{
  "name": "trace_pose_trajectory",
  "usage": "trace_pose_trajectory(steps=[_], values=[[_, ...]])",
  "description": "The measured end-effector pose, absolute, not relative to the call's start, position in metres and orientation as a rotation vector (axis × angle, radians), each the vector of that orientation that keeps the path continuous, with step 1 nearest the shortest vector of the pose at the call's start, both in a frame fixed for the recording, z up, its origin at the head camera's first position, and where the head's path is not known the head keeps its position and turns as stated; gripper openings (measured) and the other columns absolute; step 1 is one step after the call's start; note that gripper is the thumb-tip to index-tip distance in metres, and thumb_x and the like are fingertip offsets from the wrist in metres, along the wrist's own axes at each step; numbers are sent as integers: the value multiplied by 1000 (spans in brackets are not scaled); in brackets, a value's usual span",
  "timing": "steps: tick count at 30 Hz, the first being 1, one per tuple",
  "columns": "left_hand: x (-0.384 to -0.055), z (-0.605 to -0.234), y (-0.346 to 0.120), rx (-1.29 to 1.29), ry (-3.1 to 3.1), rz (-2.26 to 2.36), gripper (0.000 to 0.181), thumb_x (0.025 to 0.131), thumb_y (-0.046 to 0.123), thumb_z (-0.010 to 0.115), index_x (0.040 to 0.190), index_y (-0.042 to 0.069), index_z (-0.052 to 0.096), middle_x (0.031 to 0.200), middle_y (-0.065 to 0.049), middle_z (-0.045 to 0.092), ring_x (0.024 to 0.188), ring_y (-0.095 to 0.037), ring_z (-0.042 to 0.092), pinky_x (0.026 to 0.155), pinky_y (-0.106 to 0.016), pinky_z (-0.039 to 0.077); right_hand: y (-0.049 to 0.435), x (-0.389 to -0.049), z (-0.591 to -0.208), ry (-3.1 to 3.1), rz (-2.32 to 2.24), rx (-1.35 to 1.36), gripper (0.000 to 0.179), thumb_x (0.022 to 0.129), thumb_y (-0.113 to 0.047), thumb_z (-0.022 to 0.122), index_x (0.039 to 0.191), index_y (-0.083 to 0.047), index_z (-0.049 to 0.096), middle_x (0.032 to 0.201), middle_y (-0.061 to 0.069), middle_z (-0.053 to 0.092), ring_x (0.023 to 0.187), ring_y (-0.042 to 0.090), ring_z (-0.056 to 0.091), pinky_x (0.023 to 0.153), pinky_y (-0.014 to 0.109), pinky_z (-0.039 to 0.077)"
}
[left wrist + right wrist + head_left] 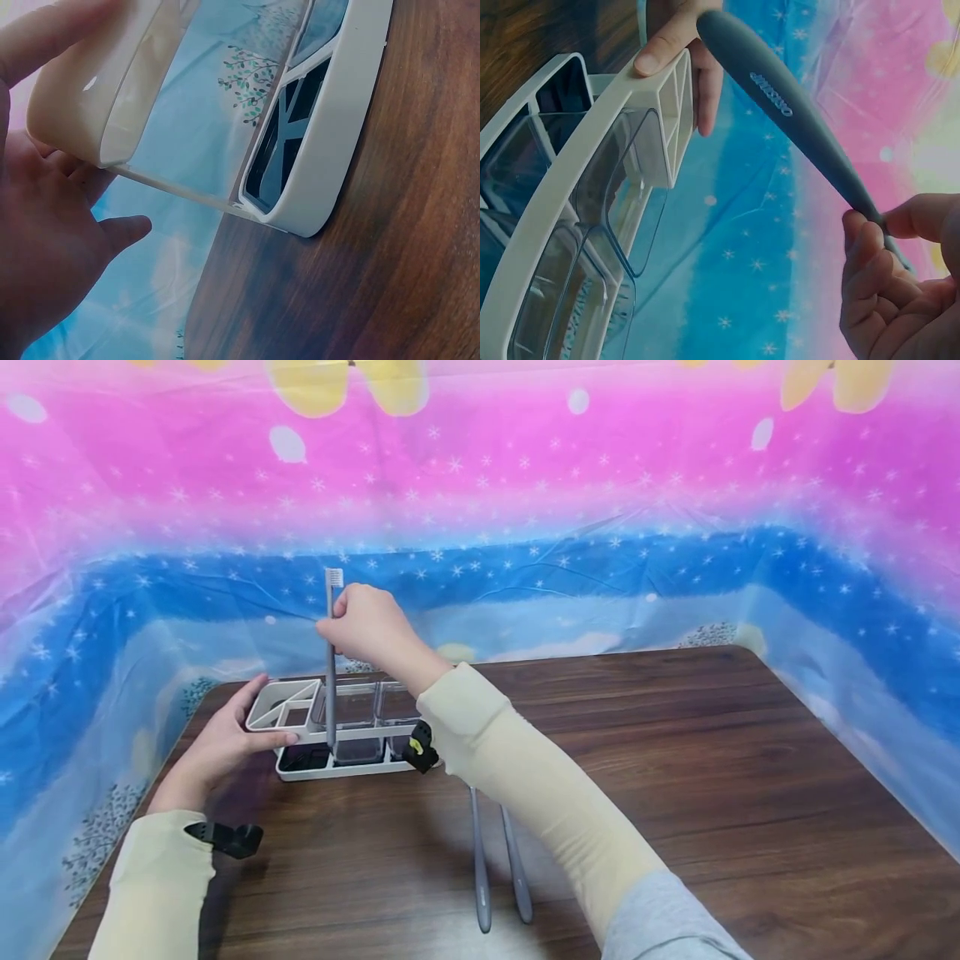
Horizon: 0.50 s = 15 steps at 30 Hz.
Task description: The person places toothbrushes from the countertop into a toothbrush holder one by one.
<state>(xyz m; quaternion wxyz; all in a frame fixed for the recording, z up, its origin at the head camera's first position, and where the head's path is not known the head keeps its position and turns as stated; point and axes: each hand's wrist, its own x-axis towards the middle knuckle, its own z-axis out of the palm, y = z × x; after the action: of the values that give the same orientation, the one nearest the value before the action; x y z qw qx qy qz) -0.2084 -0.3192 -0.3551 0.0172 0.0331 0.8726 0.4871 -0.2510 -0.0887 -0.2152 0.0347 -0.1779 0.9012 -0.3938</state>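
Observation:
A white two-tier toothbrush holder (360, 769) stands on the table at the left. My left hand (221, 739) grips the left end of its upper tier, thumb in front and fingers around the far side. That hand (52, 247) is partly cut off in the left wrist view. My right hand (367, 620) pinches a grey toothbrush (330, 672) near its head. The brush is upright, bristles on top. Its thick handle end (742, 64) points down and overlaps the holder's front in the head view. Clear cups (634, 195) sit in the upper tier.
Two more grey handles (482, 885) lie on the dark wooden table (675, 760), their far ends hidden behind my right forearm. A pink and blue patterned cloth (525, 510) hangs around the table's back and sides. Each wrist wears a black strap (225, 839).

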Motion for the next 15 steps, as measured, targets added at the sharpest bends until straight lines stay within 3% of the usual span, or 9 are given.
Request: trace_pose_trajectory(steps=[3, 6, 7, 11, 14, 15], values=[[-209, -355, -319, 98, 2701, 1527, 109, 85, 25, 75, 155, 15, -8, 153, -23, 24, 126, -29, 40, 101, -36, 40, -93, -253, -217, 2799, -1261, -540, 16, 94, -28, 62, 98, -15, 53, 86, -5, 62, 65, 9, 56, 58, 23, 43], [-209, -356, -319, 99, 2688, 1548, 111, 84, 24, 76, 155, 14, -9, 157, -24, 15, 137, -40, 25, 107, -59, 26, -98, -253, -219, 2800, -1333, -550, 14, 94, -27, 61, 100, -16, 55, 86, -6, 63, 63, 10, 55, 57, 24, 43], [-208, -356, -319, 97, 2688, 1550, 111, 84, 24, 76, 155, 14, -9, 156, -24, 17, 136, -41, 26, 107, -59, 26, -99, -253, -220, 2796, -1359, -557, 14, 94, -27, 61, 101, -15, 56, 86, -7, 63, 62, 10, 55, 56, 23, 43], [-208, -356, -320, 85, 2690, 1550, 110, 84, 25, 76, 155, 15, -8, 154, -23, 23, 132, -36, 33, 103, -39, 37, -104, -252, -226, 2753, -1486, -612, 13, 95, -24, 59, 102, -14, 56, 75, -4, 64, 54, 10, 52, 50, 23, 39], [-207, -357, -319, 69, 2671, 1569, 111, 84, 25, 76, 155, 18, -9, 152, -24, 26, 126, -33, 38, 100, -37, 40, -106, -252, -234, 2729, -1573, -668, 14, 95, -23, 58, 104, -13, 56, 75, -3, 64, 57, 10, 52, 48, 22, 39], [-207, -357, -319, 66, 2662, 1583, 112, 84, 25, 76, 155, 18, -10, 152, -24, 25, 127, -34, 38, 103, -42, 38, -107, -252, -236, 2721, -1602, -687, 15, 95, -23, 58, 106, -13, 55, 78, -3, 65, 58, 10, 53, 48, 22, 40]])
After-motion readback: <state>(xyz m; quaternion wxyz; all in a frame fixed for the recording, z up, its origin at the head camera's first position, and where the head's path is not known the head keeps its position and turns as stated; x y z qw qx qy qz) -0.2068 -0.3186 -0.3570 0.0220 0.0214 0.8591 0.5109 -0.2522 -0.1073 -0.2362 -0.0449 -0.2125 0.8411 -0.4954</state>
